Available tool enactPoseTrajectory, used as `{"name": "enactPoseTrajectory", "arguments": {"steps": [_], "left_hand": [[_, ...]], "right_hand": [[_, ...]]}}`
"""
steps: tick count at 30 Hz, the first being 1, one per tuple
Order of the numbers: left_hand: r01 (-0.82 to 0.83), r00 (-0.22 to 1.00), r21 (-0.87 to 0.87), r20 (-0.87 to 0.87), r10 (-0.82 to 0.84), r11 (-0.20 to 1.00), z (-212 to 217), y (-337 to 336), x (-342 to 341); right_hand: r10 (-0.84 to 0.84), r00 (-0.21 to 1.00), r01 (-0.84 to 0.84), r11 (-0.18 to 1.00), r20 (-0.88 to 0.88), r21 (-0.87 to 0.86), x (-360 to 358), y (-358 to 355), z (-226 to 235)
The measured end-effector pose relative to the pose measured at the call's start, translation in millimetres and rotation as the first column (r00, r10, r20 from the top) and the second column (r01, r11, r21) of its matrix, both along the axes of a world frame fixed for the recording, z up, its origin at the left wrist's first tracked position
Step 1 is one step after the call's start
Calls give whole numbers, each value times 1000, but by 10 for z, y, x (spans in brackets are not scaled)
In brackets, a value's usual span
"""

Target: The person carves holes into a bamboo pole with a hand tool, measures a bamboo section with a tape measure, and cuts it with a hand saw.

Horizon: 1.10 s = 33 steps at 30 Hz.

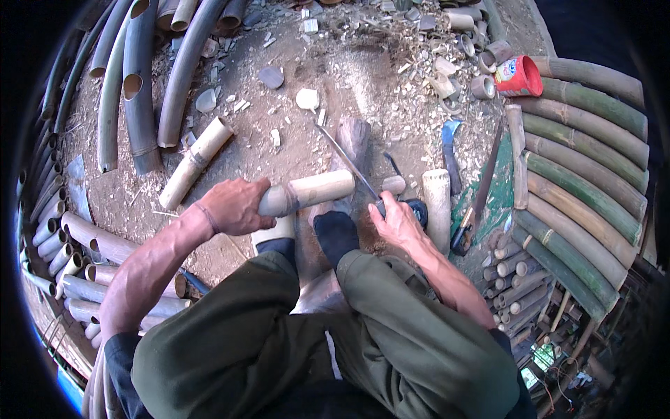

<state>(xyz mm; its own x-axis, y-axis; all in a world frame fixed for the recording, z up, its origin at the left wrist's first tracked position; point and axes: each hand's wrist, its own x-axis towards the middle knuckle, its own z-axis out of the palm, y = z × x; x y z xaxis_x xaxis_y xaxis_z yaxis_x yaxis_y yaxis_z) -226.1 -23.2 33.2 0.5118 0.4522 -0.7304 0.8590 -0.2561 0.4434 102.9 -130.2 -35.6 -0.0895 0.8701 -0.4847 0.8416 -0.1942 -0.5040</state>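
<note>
My left hand (234, 206) is wrapped round one end of a short, pale bamboo section (321, 188), a darker node ring beside the fingers. The section lies sideways in front of my feet, its free end pointing right. My right hand (399, 222) grips the handle of a long, narrow knife (347, 159). The blade slants up and to the left, passing close by the section's free end; I cannot tell whether they touch. Beneath them a wooden log (354, 136) runs between my feet. Another pale bamboo section (197, 163) lies on the ground beyond my left hand.
Right of my right hand are a pale bamboo piece (437, 209), a blue-bladed tool (451, 150) and a long saw (483, 183). A red container (518, 77) stands near split bamboo lengths (579, 146). Dark bamboo poles (139, 91) lie far left; chips litter the ground.
</note>
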Motion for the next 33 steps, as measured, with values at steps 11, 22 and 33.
{"name": "enactPoseTrajectory", "arguments": {"steps": [11, 22, 33], "left_hand": [[43, 998, 265, 31, -54, 963, 14, -163, 32], [115, 993, 294, -48, -105, 949, -502, -29, -121], [151, 946, 519, 173, -276, 841, -732, 143, 1035]], "right_hand": [[34, 999, -32, 994, -11, 109, -19, 169, 96], [-69, 992, 70, 998, -107, 2, 66, 225, 8], [-237, 957, 249, 967, -166, 52, 147, 136, -190]]}}
